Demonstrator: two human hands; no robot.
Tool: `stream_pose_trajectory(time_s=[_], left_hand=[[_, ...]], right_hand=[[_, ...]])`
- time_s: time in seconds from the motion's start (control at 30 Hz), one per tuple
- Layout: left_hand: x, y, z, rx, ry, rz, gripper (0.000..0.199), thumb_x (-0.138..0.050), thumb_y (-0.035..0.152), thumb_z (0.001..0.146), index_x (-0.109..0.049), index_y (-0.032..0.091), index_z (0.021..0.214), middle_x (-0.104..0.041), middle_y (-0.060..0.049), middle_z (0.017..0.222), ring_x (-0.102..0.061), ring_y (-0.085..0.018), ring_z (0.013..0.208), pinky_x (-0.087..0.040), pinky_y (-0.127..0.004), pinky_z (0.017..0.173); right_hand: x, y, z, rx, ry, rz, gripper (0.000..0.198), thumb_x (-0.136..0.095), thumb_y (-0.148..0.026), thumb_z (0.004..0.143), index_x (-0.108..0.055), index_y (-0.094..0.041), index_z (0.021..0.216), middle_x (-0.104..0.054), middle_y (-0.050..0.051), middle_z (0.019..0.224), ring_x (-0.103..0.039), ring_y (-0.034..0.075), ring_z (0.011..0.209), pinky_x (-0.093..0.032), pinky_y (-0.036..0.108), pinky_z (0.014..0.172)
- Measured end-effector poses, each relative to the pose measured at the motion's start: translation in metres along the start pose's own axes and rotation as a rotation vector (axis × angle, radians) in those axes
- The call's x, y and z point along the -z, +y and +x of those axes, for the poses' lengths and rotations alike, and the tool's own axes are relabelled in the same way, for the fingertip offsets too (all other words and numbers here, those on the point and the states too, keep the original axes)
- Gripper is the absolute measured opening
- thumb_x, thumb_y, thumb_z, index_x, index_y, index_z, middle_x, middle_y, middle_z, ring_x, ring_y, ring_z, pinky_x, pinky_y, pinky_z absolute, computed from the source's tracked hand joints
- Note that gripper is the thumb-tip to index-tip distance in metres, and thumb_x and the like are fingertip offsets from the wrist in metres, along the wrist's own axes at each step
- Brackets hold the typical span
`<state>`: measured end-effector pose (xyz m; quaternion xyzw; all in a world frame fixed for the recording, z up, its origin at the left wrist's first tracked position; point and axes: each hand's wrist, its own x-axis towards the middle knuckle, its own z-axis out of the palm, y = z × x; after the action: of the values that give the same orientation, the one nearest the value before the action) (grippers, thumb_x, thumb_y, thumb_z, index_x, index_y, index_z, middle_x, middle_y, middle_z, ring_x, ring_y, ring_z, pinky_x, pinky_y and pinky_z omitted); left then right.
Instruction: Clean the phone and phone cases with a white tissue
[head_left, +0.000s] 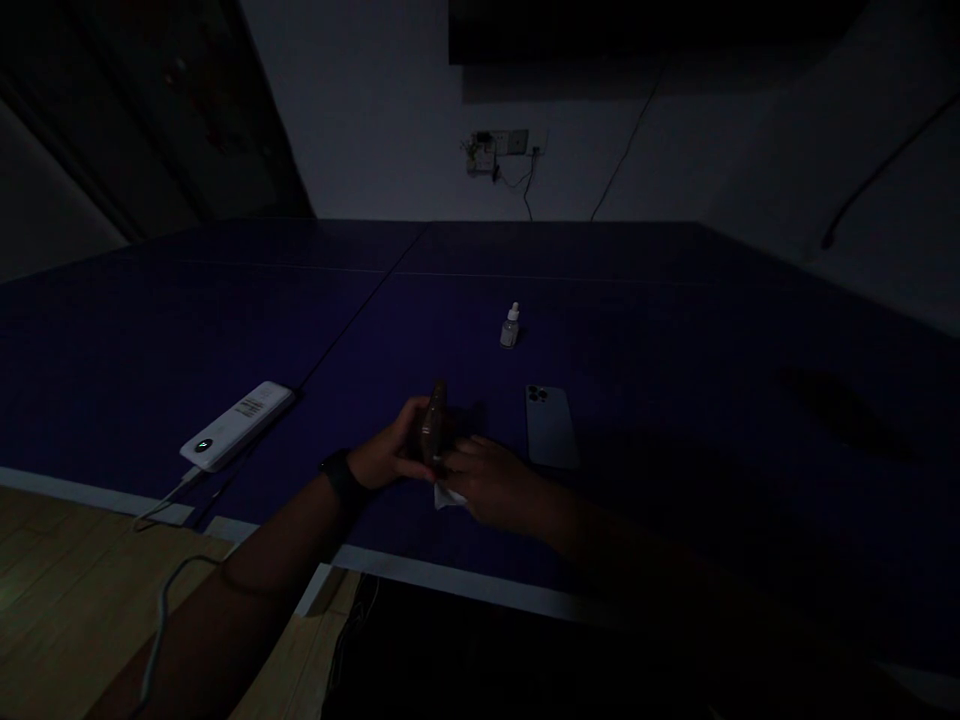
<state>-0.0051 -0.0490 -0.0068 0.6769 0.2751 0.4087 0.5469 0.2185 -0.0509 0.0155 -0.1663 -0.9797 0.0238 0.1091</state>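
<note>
At the near left, a white power bank (pixel 237 424) lies slantwise on the blue table (pixel 675 330), its cable trailing off the near edge. Right of it, the left hand (pixel 390 455) grips a dark phone (pixel 434 425) stood on edge, its long axis running near to far. The right hand (pixel 491 483) meets it from the right, pressing a white cloth (pixel 448 495) at the phone's near end. Both hands touch it. Just right lies a pale phone (pixel 551 427); farther off, a small dropper bottle (pixel 511 326).
</note>
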Motion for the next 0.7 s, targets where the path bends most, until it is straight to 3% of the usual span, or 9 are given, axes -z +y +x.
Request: stream_pose_trajectory(time_s=[0.23,0.4,0.53,0.6,0.7], left_hand=[[-0.0006,-0.002,-0.0001,-0.027,0.002,0.0,0.091,-0.092,0.043,0.066,-0.038,0.03,0.138,-0.057,-0.009,0.129,-0.057,-0.028,0.12,-0.043,-0.046,0.103],[0.0013,-0.0037,-0.0002,-0.009,-0.008,0.019,0.091,-0.091,0.045,0.066,-0.037,0.032,0.138,-0.056,-0.007,0.131,-0.055,-0.027,0.121,-0.042,-0.043,0.103],[0.0024,-0.0032,-0.0002,0.0,-0.015,0.046,0.095,-0.092,0.045,0.065,-0.035,0.032,0.14,-0.055,-0.007,0.131,-0.054,-0.027,0.123,-0.038,-0.044,0.107],[0.0014,-0.0025,-0.0005,-0.008,0.0,0.043,0.096,-0.092,0.044,0.066,-0.035,0.029,0.141,-0.055,-0.009,0.13,-0.054,-0.029,0.122,-0.039,-0.046,0.107],[-0.0012,-0.0014,-0.0015,-0.009,0.009,0.023,0.096,-0.091,0.043,0.067,-0.035,0.028,0.143,-0.055,-0.011,0.132,-0.053,-0.031,0.125,-0.038,-0.048,0.109]], right_hand=[[0.0044,0.0045,0.0011,-0.181,0.033,-0.008,0.016,-0.063,-0.014,0.091,-0.072,-0.019,0.104,-0.069,0.009,0.108,-0.056,0.024,0.099,-0.044,0.039,0.084],[0.0007,0.0012,0.0044,-0.086,0.005,0.002,0.017,-0.061,-0.013,0.092,-0.073,-0.019,0.102,-0.07,0.007,0.112,-0.056,0.024,0.109,-0.045,0.038,0.09],[0.005,0.0007,0.0019,-0.022,-0.038,0.155,0.013,-0.064,-0.011,0.086,-0.073,-0.017,0.093,-0.071,0.008,0.101,-0.061,0.022,0.1,-0.047,0.038,0.092],[0.0067,0.0029,-0.0003,-0.097,0.011,0.311,0.012,-0.063,-0.009,0.083,-0.072,-0.017,0.085,-0.07,0.007,0.094,-0.062,0.02,0.093,-0.048,0.035,0.088],[0.007,0.0096,-0.0042,-0.444,0.202,0.665,0.012,-0.059,-0.018,0.087,-0.07,-0.017,0.084,-0.07,0.004,0.084,-0.064,0.017,0.077,-0.051,0.029,0.071]])
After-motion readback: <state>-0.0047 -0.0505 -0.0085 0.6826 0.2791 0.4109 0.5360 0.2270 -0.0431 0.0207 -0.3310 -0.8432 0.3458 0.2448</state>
